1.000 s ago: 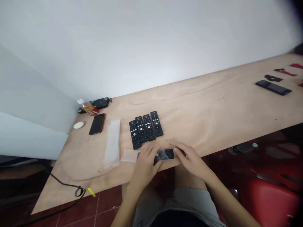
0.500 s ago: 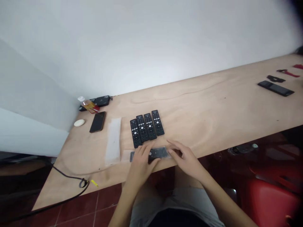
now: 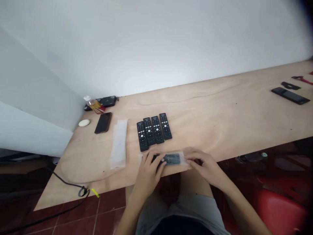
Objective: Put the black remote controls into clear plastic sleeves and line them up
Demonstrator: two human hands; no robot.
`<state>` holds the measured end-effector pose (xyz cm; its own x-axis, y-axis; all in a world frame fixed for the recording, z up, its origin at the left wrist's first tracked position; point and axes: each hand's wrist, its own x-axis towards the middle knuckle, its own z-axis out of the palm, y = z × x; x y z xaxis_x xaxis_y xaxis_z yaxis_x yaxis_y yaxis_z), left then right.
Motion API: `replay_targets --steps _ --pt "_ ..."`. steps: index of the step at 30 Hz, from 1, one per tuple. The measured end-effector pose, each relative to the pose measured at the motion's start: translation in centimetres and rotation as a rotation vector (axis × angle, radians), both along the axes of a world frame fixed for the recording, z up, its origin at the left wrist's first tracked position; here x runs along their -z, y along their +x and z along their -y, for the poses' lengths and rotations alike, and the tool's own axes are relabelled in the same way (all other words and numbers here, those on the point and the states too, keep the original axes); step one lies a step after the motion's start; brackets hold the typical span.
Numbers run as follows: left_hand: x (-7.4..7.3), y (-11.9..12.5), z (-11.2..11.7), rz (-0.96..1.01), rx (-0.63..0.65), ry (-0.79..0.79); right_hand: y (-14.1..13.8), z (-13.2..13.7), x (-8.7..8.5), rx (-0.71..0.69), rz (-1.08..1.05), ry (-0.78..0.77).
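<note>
A black remote control (image 3: 171, 159) lies crosswise near the table's front edge, at least partly inside a clear plastic sleeve (image 3: 182, 157). My left hand (image 3: 148, 169) grips the remote's left part, fingers over the far side and thumb on the near side, covering that end. At the right, my right hand (image 3: 204, 164) pinches the sleeve's end, which sticks out past the remote. Beyond my hands, several bare black remotes (image 3: 157, 129) lie side by side, buttons up. Left of them is a flat stack of whitish plastic sleeves (image 3: 119, 143).
A phone (image 3: 103, 122), a round white object (image 3: 84, 122), a bottle (image 3: 95, 105) and black boxes (image 3: 109, 101) stand at the back left. A black cable (image 3: 66, 179) crosses the left corner. Another dark device (image 3: 290, 95) lies far right. A red chair (image 3: 281, 209) is below.
My right hand has moved right and now pinches the sleeve's end. More sleeve shows past the remote's right end. My left hand stays on the remote. The view has shifted slightly.
</note>
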<state>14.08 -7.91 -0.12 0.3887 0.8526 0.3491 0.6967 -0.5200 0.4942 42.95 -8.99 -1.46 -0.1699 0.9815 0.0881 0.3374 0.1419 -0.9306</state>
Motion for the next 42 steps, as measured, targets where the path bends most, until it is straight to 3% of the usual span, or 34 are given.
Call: replay_targets --steps 5,9,13,17,21,25,29,35,42 --pt "0.1 0.0 0.9 -0.024 -0.091 0.08 0.8 0.7 -1.5 -0.106 0.069 -0.042" --pt "0.3 1.7 1.8 -0.003 -0.064 0.038 0.4 0.3 -1.7 -0.125 0.143 0.067" --pt "-0.1 2.6 2.6 -0.032 -0.149 0.016 -1.0 0.4 -1.8 -0.211 0.18 0.154" --pt "-0.7 1.1 3.2 -0.016 -0.278 0.045 -3.6 0.9 -2.8 -0.386 0.17 0.143" --pt "-0.4 -1.3 3.5 0.01 -0.377 0.078 -7.3 -0.8 -3.2 -0.317 0.153 0.22" --pt "0.2 -3.1 3.5 0.045 -0.368 0.043 -11.8 -4.6 -1.9 -0.29 0.356 0.416" --pt "0.6 -4.4 3.3 0.057 -0.354 0.041 -14.9 -6.8 -0.5 -0.333 0.561 0.495" --pt "1.2 -6.4 0.8 -0.05 -0.384 0.144 -13.9 -3.6 -0.7 -0.294 0.525 0.498" --pt "1.4 -6.6 -6.5 -0.057 -0.368 0.13 -11.1 0.8 -0.5 -0.262 0.354 0.443"
